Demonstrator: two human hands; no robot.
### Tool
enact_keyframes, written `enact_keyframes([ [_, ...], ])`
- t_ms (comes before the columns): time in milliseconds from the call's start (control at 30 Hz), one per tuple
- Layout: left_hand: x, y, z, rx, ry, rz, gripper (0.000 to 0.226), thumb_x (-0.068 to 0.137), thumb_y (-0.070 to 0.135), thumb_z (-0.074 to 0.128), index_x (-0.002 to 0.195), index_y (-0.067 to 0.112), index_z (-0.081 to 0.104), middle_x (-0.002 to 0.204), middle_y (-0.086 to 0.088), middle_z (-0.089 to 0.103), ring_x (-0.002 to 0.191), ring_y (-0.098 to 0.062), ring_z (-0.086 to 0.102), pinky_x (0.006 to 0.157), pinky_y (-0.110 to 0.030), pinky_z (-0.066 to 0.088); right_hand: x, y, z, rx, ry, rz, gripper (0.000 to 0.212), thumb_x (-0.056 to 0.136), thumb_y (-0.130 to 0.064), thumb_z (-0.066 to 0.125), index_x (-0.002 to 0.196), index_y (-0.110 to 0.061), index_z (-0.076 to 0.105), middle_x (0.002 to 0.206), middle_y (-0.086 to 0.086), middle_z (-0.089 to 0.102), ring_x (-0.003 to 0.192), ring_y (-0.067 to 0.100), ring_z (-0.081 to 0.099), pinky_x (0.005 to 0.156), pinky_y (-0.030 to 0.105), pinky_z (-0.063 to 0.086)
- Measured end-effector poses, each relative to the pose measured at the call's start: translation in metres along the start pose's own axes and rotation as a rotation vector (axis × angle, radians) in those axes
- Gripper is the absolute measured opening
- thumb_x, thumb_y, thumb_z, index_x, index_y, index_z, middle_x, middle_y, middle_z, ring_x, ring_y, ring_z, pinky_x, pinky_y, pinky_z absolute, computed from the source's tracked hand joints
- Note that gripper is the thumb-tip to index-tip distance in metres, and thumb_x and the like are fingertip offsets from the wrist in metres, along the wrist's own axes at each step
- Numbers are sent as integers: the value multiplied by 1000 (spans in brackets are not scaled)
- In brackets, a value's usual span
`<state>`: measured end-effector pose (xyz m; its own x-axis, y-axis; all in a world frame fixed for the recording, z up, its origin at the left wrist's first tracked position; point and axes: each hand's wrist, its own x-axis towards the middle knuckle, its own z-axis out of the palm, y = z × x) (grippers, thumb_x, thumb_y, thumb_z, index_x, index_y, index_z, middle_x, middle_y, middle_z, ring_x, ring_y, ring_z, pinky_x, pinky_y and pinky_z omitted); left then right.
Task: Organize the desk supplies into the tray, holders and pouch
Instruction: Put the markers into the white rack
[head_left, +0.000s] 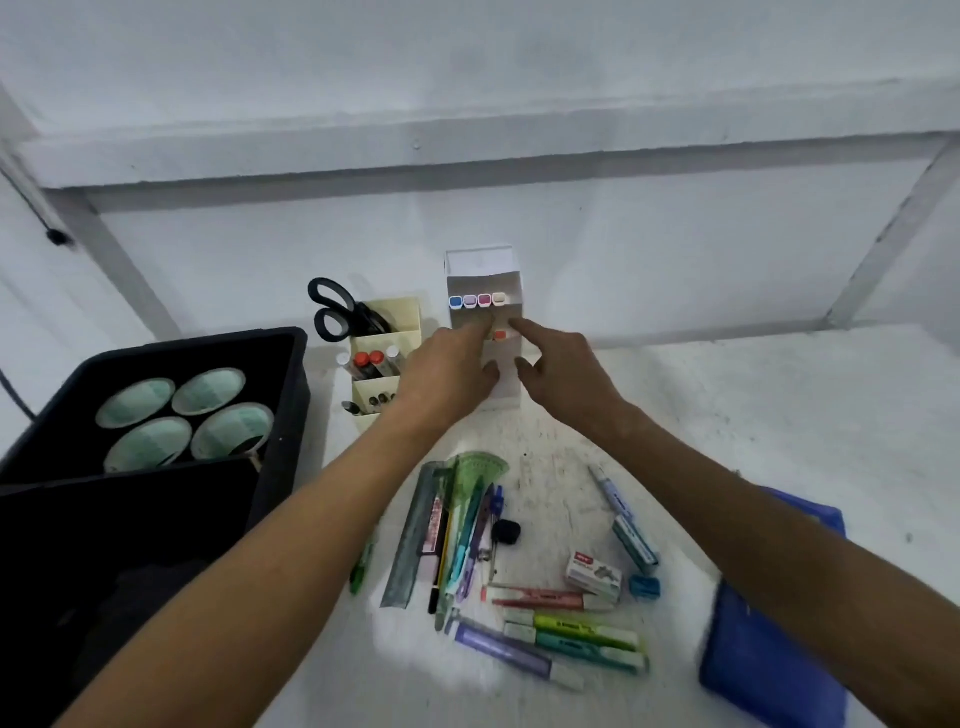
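A white upright holder (506, 387) stands at the back of the desk with a row of coloured marker caps (477, 301) near its top and one orange cap (500, 335) lower down. My left hand (449, 376) touches the holder's front, forefinger stretched up beside the orange cap and thumb on the front face. My right hand (563, 374) reaches in from the right, forefinger straight and pointing at the orange cap, thumb beside the holder. Loose highlighters (576, 636), a ruler (410, 545), a green protractor (480, 470) and pens lie in the foreground.
A cream holder (387, 387) with black scissors (332, 312) and markers stands left of the white one. A black tray (293, 395) with several green-lined cups fills the left. A blue pouch (769, 644) lies front right. A staple box (595, 574) and blue sharpener (644, 587) lie near it.
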<state>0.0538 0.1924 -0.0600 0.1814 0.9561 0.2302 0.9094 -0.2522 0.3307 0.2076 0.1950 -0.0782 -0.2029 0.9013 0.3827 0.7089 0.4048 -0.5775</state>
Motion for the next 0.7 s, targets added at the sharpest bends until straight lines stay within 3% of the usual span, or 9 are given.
enact_keyframes([
  [67,-14,8,-1,-27,-7,12,47,90,27,56,136,24,47,101,-10,69,94,-31,65,77,-40,55,-12,5,-11,26,8,56,42,87,-11,58,128,-14,55,107,9,70,65,11,56,76,23,48],
  [133,-26,16,1,-67,-74,34,43,90,28,57,133,21,53,108,-8,69,95,-26,65,81,-34,53,-27,14,-23,18,-43,119,34,87,-15,59,121,-13,61,109,3,70,68,11,62,72,19,49],
  [267,-48,26,16,-105,-339,132,35,88,33,65,120,20,62,101,1,68,80,-10,56,74,-23,45,-67,35,-46,22,-245,317,19,86,-16,62,103,-13,68,94,4,71,56,13,67,41,12,44],
  [467,-90,22,27,-63,-683,237,21,83,39,72,99,26,69,88,11,63,80,-5,59,70,-18,45,-123,59,-65,-94,-592,532,30,85,-18,67,111,-3,64,82,8,70,57,12,64,45,20,50],
  [567,-110,15,30,-74,-775,254,16,82,36,74,95,26,71,80,16,63,73,-2,60,62,-12,42,-139,60,-61,-111,-609,572,32,85,-23,67,111,-4,64,77,9,70,49,7,60,45,18,47],
  [700,-121,10,38,-42,-749,267,26,86,34,70,109,25,70,95,11,65,74,1,56,62,-9,37,-148,58,-49,-91,-558,617,37,84,-25,69,113,-3,64,81,12,71,58,17,64,50,24,53],
])
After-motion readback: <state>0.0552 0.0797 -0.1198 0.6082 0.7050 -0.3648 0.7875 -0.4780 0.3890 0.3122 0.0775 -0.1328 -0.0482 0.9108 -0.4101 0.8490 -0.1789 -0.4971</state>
